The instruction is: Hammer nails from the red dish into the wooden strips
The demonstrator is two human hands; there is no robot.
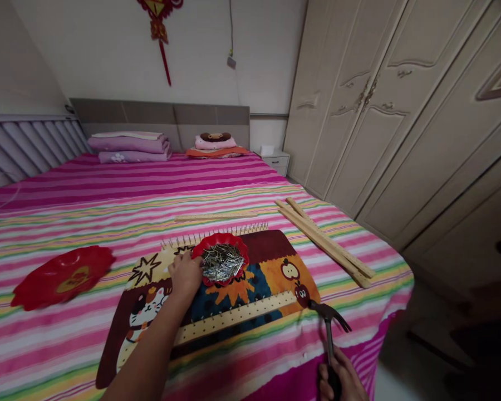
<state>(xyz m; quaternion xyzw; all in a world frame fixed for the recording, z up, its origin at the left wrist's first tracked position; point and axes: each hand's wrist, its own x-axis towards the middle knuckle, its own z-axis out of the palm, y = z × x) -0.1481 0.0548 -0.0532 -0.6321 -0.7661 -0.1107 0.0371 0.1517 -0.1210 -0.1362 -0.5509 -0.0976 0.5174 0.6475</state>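
Note:
My left hand (186, 274) is at the left edge of a red scalloped bowl (197, 245), its fingers closed on the rim. Inside the bowl lies a heap of loose metal nails (222, 263). In my right hand (344, 380), low at the right, is a claw hammer (329, 323) held by its dark handle, head up. Between me and the bowl, a pale wooden strip (237, 315) with rows of small dark marks and some nails lies across a patterned mat (261, 278). Behind the bowl, a row of upright nails (250, 228) stands along the mat's far edge.
A red scalloped tray (81, 264) lies on the striped bedspread (62, 340) at left. Several wooden strips (325, 239) are piled at right, and another strip (212, 216) lies farther back. Folded bedding (129, 146) sits by the headboard. Wardrobes (359, 111) stand beyond the bed's right edge.

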